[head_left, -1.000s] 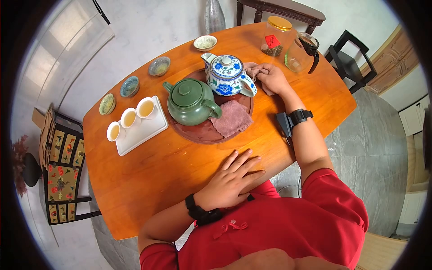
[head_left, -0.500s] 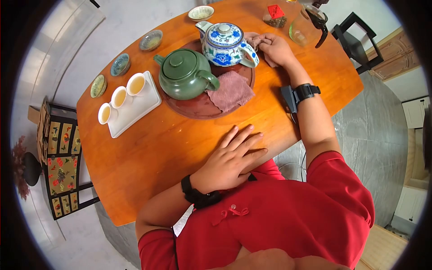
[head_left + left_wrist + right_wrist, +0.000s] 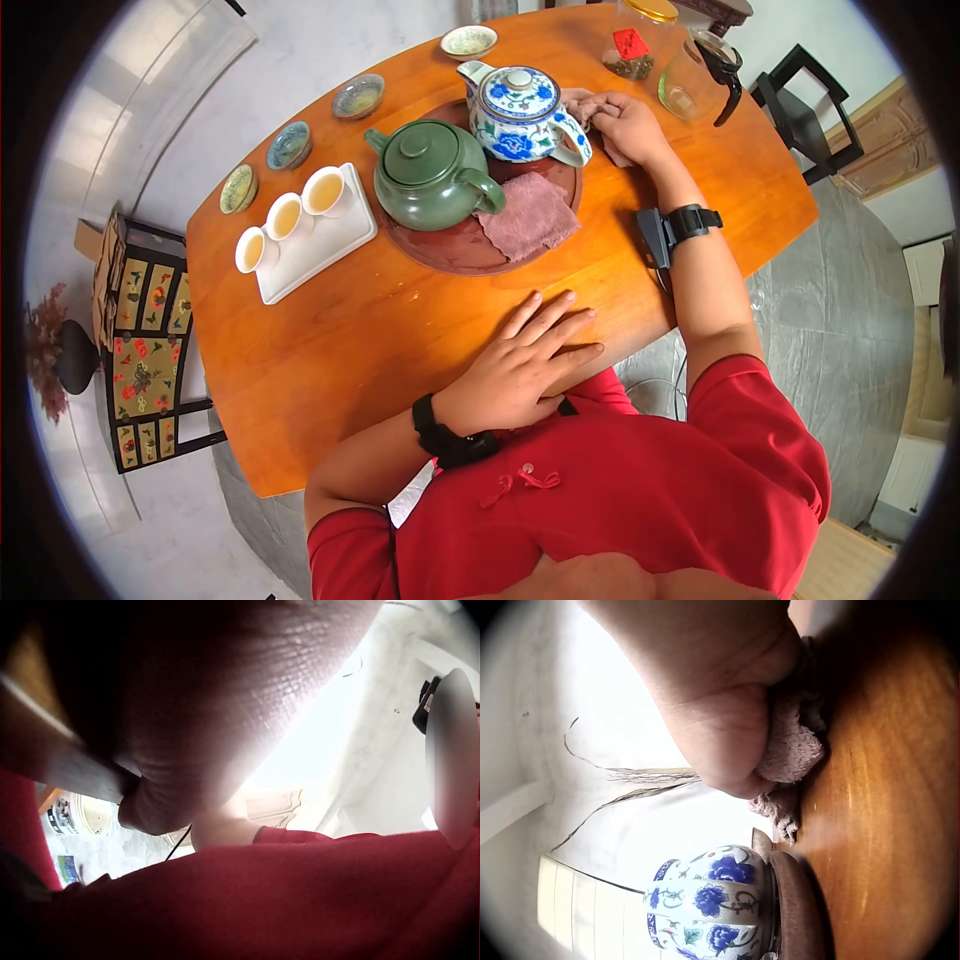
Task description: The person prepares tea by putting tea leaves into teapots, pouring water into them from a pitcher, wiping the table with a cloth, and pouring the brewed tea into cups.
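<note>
Beside the blue-and-white teapot [image 3: 515,115], my right hand [image 3: 630,132] grips a bunched brownish cloth [image 3: 791,746] against the tabletop. The teapot stands on a round reddish-brown tray [image 3: 430,255], its handle toward that hand. Left of it on the tray is a green teapot [image 3: 425,185], with a folded mauve cloth [image 3: 535,215] by its handle. My left hand [image 3: 505,375] lies with its fingers spread on the near edge of the wooden table [image 3: 340,380]. In the left wrist view its underside is dark and close to the camera.
Three white cups [image 3: 285,215] of tea stand on a white rectangular tray [image 3: 320,270] at the left. Several small patterned bowls [image 3: 290,145] line the far edge. A jar with a yellow lid [image 3: 632,50] and a glass pitcher [image 3: 690,85] stand beyond my right hand.
The head view has shifted, so the table sits a little differently in frame. My right hand stays with the cloth beside the blue-and-white teapot; the left hand keeps its place.
</note>
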`<action>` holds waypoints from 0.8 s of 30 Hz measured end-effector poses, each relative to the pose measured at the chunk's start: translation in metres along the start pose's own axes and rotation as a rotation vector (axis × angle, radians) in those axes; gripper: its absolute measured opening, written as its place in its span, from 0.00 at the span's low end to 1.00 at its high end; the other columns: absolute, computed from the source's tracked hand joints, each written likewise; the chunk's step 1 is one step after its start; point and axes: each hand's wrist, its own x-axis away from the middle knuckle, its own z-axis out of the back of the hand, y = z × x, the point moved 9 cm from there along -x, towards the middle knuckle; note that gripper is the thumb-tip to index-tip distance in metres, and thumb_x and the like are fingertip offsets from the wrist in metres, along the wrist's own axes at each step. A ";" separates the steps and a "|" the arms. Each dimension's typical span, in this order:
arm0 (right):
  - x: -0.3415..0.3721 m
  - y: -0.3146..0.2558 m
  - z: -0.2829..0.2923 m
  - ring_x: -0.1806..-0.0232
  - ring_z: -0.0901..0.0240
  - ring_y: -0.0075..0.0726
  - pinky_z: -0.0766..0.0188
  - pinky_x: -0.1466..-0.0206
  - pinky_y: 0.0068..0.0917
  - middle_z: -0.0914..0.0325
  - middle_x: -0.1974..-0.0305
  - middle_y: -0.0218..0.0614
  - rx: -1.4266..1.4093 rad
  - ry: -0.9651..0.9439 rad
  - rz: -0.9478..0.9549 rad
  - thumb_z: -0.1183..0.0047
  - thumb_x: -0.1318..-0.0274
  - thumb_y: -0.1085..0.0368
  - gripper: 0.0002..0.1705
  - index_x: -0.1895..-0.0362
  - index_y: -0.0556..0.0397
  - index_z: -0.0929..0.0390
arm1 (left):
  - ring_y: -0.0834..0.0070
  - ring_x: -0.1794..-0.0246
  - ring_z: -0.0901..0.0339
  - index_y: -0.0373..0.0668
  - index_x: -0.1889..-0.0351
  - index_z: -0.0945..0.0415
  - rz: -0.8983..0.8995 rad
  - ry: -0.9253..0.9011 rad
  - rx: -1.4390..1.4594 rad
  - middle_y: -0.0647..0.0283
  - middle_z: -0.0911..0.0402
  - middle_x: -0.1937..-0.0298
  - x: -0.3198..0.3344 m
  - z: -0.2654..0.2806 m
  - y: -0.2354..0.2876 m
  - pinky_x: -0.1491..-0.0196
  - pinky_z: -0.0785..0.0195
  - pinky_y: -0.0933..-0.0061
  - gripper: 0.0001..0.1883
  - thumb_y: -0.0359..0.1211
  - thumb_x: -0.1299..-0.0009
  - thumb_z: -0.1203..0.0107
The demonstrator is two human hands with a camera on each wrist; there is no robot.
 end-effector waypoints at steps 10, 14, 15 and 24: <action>0.000 -0.017 -0.012 0.47 0.25 0.53 0.32 0.42 0.38 0.19 0.54 0.52 0.333 -0.054 0.156 0.46 0.44 0.50 0.26 0.47 0.54 0.22 | 0.57 0.22 0.55 0.52 0.38 0.28 -0.014 0.019 0.003 0.60 0.42 0.27 0.005 -0.005 -0.001 0.25 0.64 0.46 0.37 0.36 0.50 0.33; 0.002 -0.035 -0.019 0.37 0.35 0.58 0.42 0.32 0.42 0.28 0.42 0.56 0.686 0.001 0.193 0.46 0.45 0.50 0.33 0.39 0.54 0.29 | 0.58 0.22 0.55 0.51 0.38 0.28 -0.017 0.029 0.015 0.60 0.43 0.27 0.008 -0.005 -0.001 0.24 0.66 0.47 0.36 0.36 0.50 0.33; -0.002 -0.032 -0.022 0.35 0.37 0.58 0.44 0.30 0.42 0.30 0.40 0.56 0.768 0.008 0.246 0.47 0.45 0.50 0.35 0.36 0.55 0.33 | 0.58 0.22 0.55 0.51 0.38 0.28 -0.017 0.038 0.012 0.60 0.43 0.27 0.008 -0.005 -0.002 0.24 0.66 0.47 0.36 0.36 0.50 0.33; -0.047 -0.012 -0.035 0.23 0.59 0.49 0.62 0.22 0.38 0.55 0.24 0.44 1.089 -0.112 0.170 0.65 0.33 0.49 0.36 0.27 0.52 0.47 | 0.58 0.22 0.57 0.51 0.36 0.30 -0.021 0.065 0.001 0.58 0.45 0.26 0.012 -0.004 0.000 0.23 0.68 0.49 0.37 0.36 0.48 0.33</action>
